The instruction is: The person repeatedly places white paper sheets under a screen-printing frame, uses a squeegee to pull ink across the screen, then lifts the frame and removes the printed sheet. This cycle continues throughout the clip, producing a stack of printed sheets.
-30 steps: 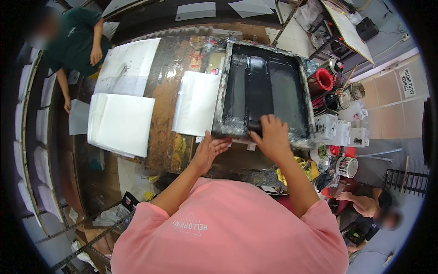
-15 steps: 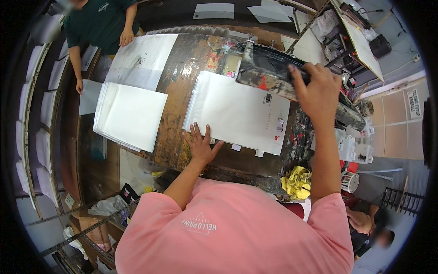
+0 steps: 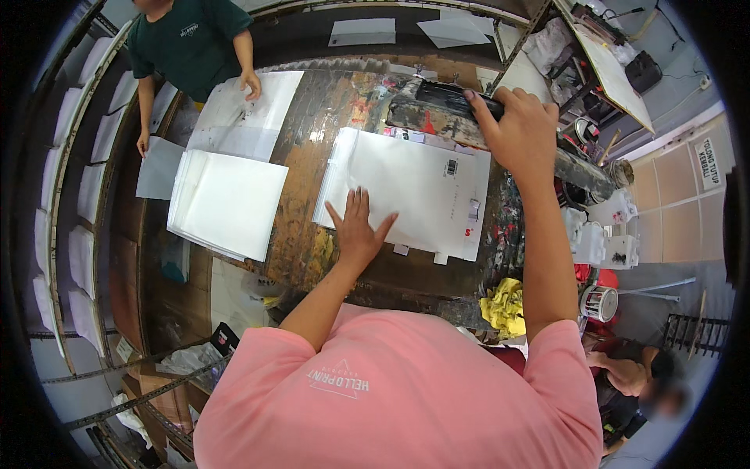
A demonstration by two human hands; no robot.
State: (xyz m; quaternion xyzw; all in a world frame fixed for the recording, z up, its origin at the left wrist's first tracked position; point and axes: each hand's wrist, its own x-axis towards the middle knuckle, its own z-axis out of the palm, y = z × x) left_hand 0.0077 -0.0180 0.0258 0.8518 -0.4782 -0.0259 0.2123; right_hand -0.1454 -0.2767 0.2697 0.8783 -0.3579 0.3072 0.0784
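A stack of white printed sheets (image 3: 406,176) lies in front of me on a paint-stained wooden table (image 3: 312,133). My left hand (image 3: 361,233) is spread open over the near left part of the top sheet; whether its fingers touch the paper I cannot tell. Beyond the stack, a paint-crusted screen-printing frame (image 3: 437,123) is raised at a slant, with a dark inside. My right hand (image 3: 525,133) grips its upper edge, thumb on the left side and fingers over the top. Small paper tabs (image 3: 441,258) stick out along the stack's near edge.
Another white paper stack (image 3: 226,203) sits on the table's left, behind it a smudged sheet (image 3: 242,117). Across the left corner, a co-worker (image 3: 191,47) holds a pale sheet (image 3: 160,168). A crumpled yellow cloth (image 3: 504,307) lies near right. Racks (image 3: 86,187) of paper line the left.
My left hand has slid from the stack's near edge farther onto the top sheet. My right hand and the frame have shifted slightly left and away. The co-worker's hand at the smudged sheet has moved.
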